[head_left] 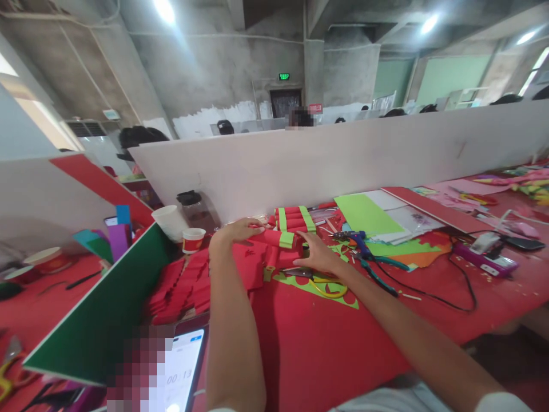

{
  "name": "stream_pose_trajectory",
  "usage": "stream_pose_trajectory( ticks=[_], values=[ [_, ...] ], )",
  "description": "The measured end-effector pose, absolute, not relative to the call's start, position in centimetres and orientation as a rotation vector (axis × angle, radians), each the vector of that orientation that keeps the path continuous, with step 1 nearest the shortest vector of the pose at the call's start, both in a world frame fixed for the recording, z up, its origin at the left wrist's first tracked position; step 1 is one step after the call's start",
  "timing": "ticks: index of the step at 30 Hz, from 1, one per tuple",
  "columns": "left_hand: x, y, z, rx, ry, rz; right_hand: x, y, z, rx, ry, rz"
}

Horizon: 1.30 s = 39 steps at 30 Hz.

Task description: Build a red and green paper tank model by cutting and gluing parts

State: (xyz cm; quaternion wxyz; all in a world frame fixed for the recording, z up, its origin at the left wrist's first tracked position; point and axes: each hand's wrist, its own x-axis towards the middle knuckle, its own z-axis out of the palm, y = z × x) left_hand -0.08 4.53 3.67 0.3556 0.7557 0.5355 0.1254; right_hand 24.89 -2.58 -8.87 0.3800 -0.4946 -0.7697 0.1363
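My left hand (241, 231) grips the left end of a red paper roll (271, 236) with a light green band near its right end. My right hand (316, 255) is at that right end, thumb and fingers apart, with nothing clearly held. Under and in front of the roll lie more red rolls (274, 257), partly hidden. A row of red rolls with green bands (294, 220) sits just behind. Below my right hand, scissors with yellow handles (329, 288) rest on a green paper scrap (347, 301) cut with round holes.
Stacked red pieces (184, 289) lie left, beside a green board (107, 315). A paper cup (193, 240) and dark-lidded jar (197, 210) stand behind. Right are pliers (381, 277), green sheets (369, 216) and a purple device (484, 260) with a cable. A phone (182, 366) lies in front.
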Motion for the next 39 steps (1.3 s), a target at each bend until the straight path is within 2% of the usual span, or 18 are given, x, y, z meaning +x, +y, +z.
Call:
stream_pose_trajectory(
  ticks=[17,33,39],
  values=[
    [-0.4,5.4,3.1,1.984,1.53,0.221,24.0,-3.5,-8.4,-1.155,-1.928,0.224],
    [0.3,4.3,4.5,2.089,1.555,0.168,23.8,-3.9,-8.1,-1.164,-1.912,0.286],
    [0.1,3.7,5.0,2.074,1.537,0.28,24.1,-4.1,-7.8,-1.197,-1.806,0.363]
  ],
)
